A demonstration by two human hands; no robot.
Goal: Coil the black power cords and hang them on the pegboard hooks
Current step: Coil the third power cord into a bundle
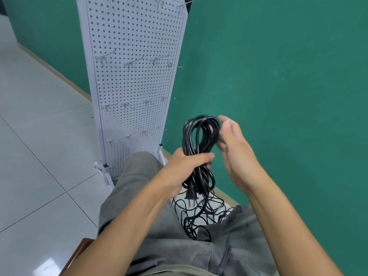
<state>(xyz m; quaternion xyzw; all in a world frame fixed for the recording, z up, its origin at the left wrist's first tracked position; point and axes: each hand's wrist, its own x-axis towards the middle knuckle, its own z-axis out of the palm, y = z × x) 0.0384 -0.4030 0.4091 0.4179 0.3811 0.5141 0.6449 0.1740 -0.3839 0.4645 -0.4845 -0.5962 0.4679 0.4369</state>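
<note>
My left hand (186, 166) grips the middle of a coiled black power cord (200, 134), whose loops stand up above the fist. The plug (190, 197) dangles below that hand. My right hand (232, 144) sits just right of the coil with relaxed fingers, its fingertips at the loops' right side. More black cords (201, 218) lie tangled on the floor between my knees. The white pegboard (135, 76) stands ahead on the left, and its metal hooks (132, 62) carry nothing.
A green wall (278, 76) runs behind the pegboard and to the right. Pale floor tiles (39, 156) spread to the left. My grey-trousered legs fill the lower centre, and a brown chair edge (79, 250) shows at lower left.
</note>
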